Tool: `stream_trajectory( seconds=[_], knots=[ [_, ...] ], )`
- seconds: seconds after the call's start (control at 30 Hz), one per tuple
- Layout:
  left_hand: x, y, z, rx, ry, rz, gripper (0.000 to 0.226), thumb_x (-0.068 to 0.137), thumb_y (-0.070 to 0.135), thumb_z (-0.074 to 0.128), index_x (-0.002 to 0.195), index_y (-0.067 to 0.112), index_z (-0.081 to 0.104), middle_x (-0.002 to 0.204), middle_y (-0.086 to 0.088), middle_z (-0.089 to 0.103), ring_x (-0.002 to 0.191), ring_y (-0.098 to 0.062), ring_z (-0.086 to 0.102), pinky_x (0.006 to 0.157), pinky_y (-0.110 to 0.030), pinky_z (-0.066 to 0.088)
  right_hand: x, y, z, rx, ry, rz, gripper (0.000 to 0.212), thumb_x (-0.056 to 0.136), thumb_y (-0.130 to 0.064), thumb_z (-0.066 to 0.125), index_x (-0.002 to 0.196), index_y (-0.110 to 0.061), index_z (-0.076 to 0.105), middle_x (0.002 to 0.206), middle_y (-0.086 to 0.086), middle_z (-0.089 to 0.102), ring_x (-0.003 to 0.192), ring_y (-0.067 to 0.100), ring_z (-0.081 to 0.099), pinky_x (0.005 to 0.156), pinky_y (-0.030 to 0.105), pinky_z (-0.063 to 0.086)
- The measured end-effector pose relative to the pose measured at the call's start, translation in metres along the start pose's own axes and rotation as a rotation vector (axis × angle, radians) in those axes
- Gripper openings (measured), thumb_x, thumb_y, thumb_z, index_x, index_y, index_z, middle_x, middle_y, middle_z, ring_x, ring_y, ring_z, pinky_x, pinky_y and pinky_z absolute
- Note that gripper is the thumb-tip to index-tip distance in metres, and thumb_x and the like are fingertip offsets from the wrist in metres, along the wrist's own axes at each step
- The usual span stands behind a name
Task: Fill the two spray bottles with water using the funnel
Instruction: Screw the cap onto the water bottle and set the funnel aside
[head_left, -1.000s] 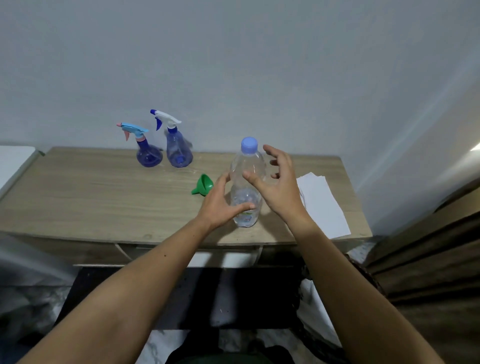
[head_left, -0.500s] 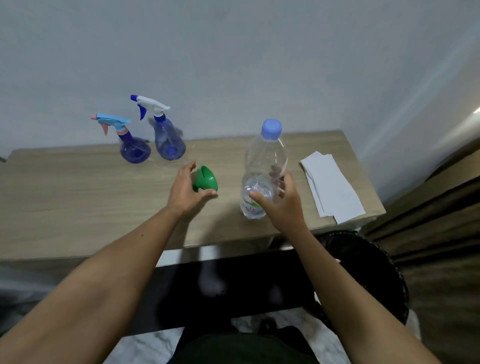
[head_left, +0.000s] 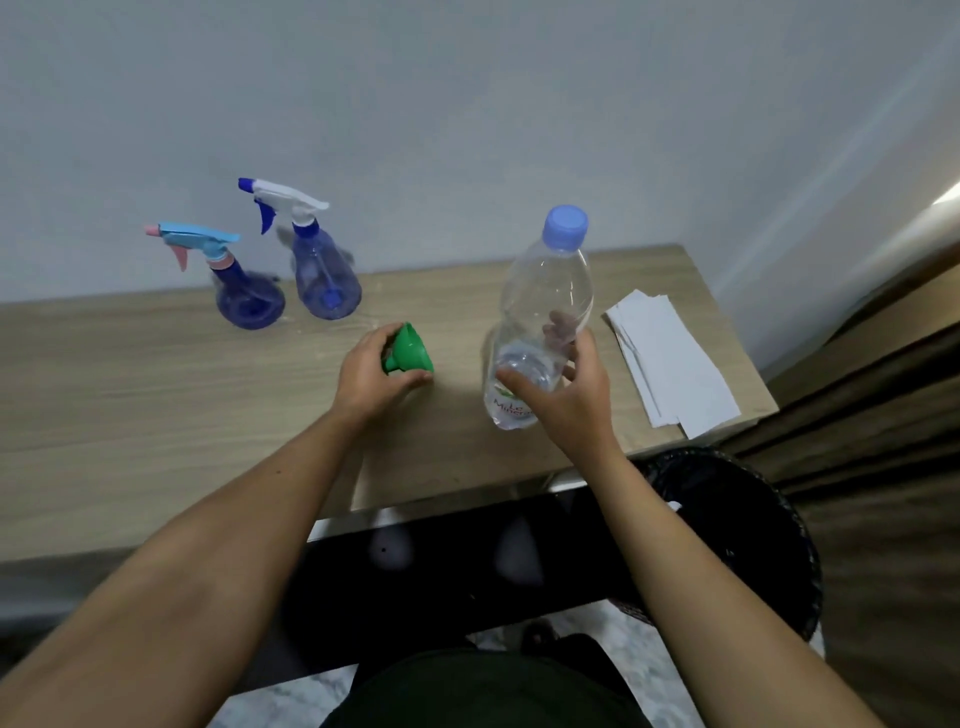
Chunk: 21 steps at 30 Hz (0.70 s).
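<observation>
Two blue spray bottles stand at the back of the wooden table (head_left: 156, 395): one with a light-blue and pink trigger (head_left: 244, 296), one with a white and blue trigger (head_left: 324, 275). A small green funnel (head_left: 408, 351) lies on its side mid-table; my left hand (head_left: 371, 376) grips it, thumb and fingers curled round it. My right hand (head_left: 566, 387) holds the lower part of a clear water bottle (head_left: 545, 306) with a blue cap. The bottle stands upright with a little water in its bottom.
A stack of white paper sheets (head_left: 675, 364) lies at the table's right end. A dark woven basket (head_left: 737, 530) sits on the floor under that end. The wall runs close behind the spray bottles.
My left hand left the water bottle, moved left to the funnel and closed round it. My right hand dropped down the bottle and took hold of its lower part.
</observation>
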<state>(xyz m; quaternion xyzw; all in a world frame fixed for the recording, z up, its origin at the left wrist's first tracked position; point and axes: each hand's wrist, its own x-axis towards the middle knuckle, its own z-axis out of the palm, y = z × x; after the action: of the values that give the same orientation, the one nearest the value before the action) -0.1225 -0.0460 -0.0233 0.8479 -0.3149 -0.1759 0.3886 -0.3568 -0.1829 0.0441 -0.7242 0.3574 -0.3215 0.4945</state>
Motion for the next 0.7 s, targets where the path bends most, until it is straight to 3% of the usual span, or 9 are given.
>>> stream_trajectory(
  seconds=[0.17, 0.47, 0.7],
  knots=[
    [0.018, 0.008, -0.019, 0.074, 0.01, 0.042, 0.095, 0.066, 0.048, 0.099, 0.147, 0.016, 0.062, 0.135, -0.008, 0.069, 0.124, -0.026, 0.064, 0.111, -0.041, 0.05, 0.026, -0.012, 0.012, 0.034, -0.007, 0.041, 0.087, 0.068, -0.029, 0.099, 0.143, -0.029, 0.054, 0.129, -0.013, 0.066, 0.115, 0.004, 0.067, 0.094, 0.027, 0.058],
    [0.064, 0.021, -0.029, 0.213, -0.066, 0.033, 0.102, 0.066, 0.048, 0.098, 0.154, 0.021, 0.055, 0.129, -0.008, 0.056, 0.125, -0.028, 0.053, 0.112, -0.038, 0.041, 0.092, -0.024, 0.051, -0.009, -0.044, 0.043, 0.078, 0.062, -0.041, 0.097, 0.129, -0.035, 0.059, 0.12, -0.008, 0.069, 0.111, 0.013, 0.07, 0.097, 0.044, 0.06],
    [0.1, 0.021, -0.019, 0.221, -0.015, 0.044, 0.086, 0.06, 0.033, 0.102, 0.133, 0.011, 0.062, 0.128, -0.011, 0.063, 0.119, -0.03, 0.06, 0.103, -0.043, 0.05, 0.141, -0.027, 0.079, -0.013, -0.051, 0.007, 0.079, 0.065, -0.04, 0.094, 0.133, -0.031, 0.056, 0.127, -0.008, 0.064, 0.116, 0.011, 0.064, 0.099, 0.041, 0.057]
  ],
)
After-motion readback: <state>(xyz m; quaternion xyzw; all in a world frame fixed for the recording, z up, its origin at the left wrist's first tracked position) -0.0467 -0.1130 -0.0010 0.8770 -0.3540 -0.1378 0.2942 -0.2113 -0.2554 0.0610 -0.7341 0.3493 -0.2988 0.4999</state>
